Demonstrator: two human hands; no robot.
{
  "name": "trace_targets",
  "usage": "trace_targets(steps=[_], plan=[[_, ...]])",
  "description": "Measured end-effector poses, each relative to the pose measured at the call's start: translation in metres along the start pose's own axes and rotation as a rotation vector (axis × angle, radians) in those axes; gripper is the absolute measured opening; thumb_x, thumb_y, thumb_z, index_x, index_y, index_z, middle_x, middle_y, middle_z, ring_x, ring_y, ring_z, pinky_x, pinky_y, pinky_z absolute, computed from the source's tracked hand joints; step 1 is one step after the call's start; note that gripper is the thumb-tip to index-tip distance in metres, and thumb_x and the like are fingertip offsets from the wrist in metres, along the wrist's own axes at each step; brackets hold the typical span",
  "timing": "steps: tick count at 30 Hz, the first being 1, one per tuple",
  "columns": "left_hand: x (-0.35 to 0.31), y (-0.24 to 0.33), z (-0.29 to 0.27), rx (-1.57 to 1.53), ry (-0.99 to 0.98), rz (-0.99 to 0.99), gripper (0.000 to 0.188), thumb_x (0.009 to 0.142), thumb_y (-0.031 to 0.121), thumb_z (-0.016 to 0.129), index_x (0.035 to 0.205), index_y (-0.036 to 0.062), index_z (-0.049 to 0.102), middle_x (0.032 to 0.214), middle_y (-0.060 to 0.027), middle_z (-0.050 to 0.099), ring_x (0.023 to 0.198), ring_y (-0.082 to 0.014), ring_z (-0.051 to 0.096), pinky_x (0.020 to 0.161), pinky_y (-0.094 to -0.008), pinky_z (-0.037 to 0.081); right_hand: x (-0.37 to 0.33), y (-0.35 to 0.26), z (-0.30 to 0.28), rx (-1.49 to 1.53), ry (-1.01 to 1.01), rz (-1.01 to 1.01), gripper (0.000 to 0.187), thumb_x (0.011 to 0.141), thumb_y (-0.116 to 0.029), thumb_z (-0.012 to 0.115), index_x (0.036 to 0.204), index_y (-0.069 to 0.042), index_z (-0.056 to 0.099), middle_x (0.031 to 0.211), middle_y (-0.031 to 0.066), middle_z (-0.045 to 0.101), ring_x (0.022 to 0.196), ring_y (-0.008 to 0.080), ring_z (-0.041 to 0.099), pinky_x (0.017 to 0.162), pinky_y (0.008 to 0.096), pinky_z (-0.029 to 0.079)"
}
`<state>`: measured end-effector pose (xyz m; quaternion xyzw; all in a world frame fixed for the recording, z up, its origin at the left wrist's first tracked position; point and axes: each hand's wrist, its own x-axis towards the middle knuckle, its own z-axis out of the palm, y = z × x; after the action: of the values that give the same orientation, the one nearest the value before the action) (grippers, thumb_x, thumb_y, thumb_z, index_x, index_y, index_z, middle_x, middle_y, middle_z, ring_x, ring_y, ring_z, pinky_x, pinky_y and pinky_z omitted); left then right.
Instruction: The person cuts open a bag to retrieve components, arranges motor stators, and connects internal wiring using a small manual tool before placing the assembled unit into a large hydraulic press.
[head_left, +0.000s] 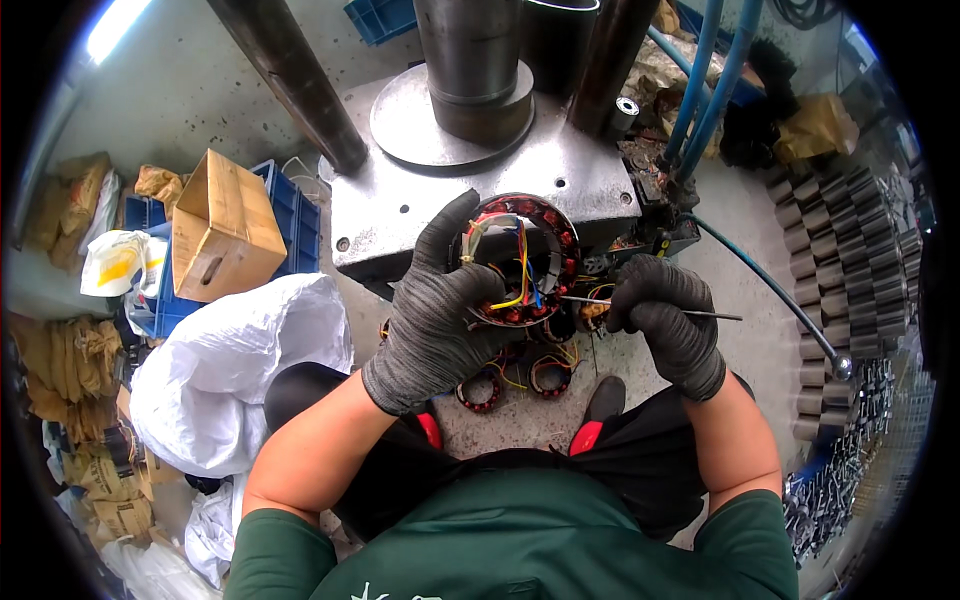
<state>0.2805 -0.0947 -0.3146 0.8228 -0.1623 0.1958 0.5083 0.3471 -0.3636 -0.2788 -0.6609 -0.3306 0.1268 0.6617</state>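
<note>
My left hand (432, 318), in a grey glove, is closed on a ring-shaped motor stator (568, 232) with red-and-black windings. Yellow, blue, red and white lead wires (524, 262) hang across the ring's opening. In my gloved right hand (662, 312) a thin metal rod (718, 316) is gripped. One end sticks out to the right; the other reaches the stator's lower right rim, though whether it touches cannot be made out. Below my hands, more wound stators (550, 374) with loose coloured leads lie on the floor between my feet.
A steel press table (372, 222) with a thick ram (468, 70) and round columns stands ahead. At left are a cardboard box (222, 235), blue crates and a white sack (240, 375). Stacked metal cylinders (850, 270) line the right, with a hose (775, 285) nearby.
</note>
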Motion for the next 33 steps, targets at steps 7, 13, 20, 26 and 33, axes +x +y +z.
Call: trace_targets(steps=[7, 13, 20, 26, 33], plan=[[-0.004, -0.001, 0.006, -0.215, 0.028, -0.218, 0.045, 0.065, 0.002, 0.093, 0.100, 0.0066, 0.064, 0.155, -0.0198, 0.030, 0.130, -0.0349, 0.057, 0.103, -0.0401, 0.058, -0.001, -0.002, 0.003, 0.011, 0.021, 0.036, 0.030, 0.089, -0.029, 0.065, 0.087, 0.001, 0.067, 0.075, 0.0082, 0.063, 0.069, 0.0173, 0.058, 0.062, 0.0310, 0.045], [0.005, 0.004, 0.000, 0.063, 0.001, -0.042, 0.049, 0.060, 0.010, 0.097, 0.095, 0.0073, 0.064, 0.153, -0.0212, 0.033, 0.130, -0.0360, 0.057, 0.103, -0.0422, 0.057, -0.001, 0.007, 0.002, -0.377, 0.019, -0.225, 0.026, 0.093, -0.027, 0.063, 0.089, -0.002, 0.067, 0.078, 0.0062, 0.061, 0.070, 0.0173, 0.057, 0.063, 0.0310, 0.044], [0.006, 0.006, -0.007, 0.082, 0.037, -0.034, 0.049, 0.060, 0.020, 0.099, 0.095, 0.0100, 0.065, 0.154, -0.0242, 0.033, 0.132, -0.0395, 0.054, 0.107, -0.0459, 0.052, -0.009, 0.010, 0.006, -0.004, 0.107, -0.150, 0.020, 0.095, -0.022, 0.063, 0.099, -0.003, 0.067, 0.083, 0.0067, 0.062, 0.073, 0.0187, 0.059, 0.067, 0.0338, 0.048], [0.006, 0.010, -0.005, 0.036, 0.079, 0.012, 0.056, 0.065, 0.012, 0.092, 0.108, 0.0106, 0.057, 0.153, -0.0227, 0.035, 0.131, -0.0361, 0.055, 0.106, -0.0447, 0.053, 0.003, 0.013, 0.023, 0.205, 0.357, 0.168, 0.034, 0.107, -0.024, 0.054, 0.131, -0.002, 0.056, 0.123, 0.0166, 0.070, 0.097, 0.0167, 0.069, 0.076, 0.0295, 0.059], [0.000, 0.018, 0.012, -0.293, 0.081, -0.095, 0.086, 0.076, -0.006, 0.075, 0.150, 0.0116, 0.037, 0.146, -0.0183, 0.043, 0.126, -0.0274, 0.057, 0.102, -0.0431, 0.056, 0.008, 0.018, 0.047, 0.296, 0.155, 0.342, 0.060, 0.096, -0.035, 0.072, 0.140, 0.001, 0.054, 0.123, 0.0078, 0.066, 0.109, 0.0148, 0.063, 0.094, 0.0316, 0.053]])
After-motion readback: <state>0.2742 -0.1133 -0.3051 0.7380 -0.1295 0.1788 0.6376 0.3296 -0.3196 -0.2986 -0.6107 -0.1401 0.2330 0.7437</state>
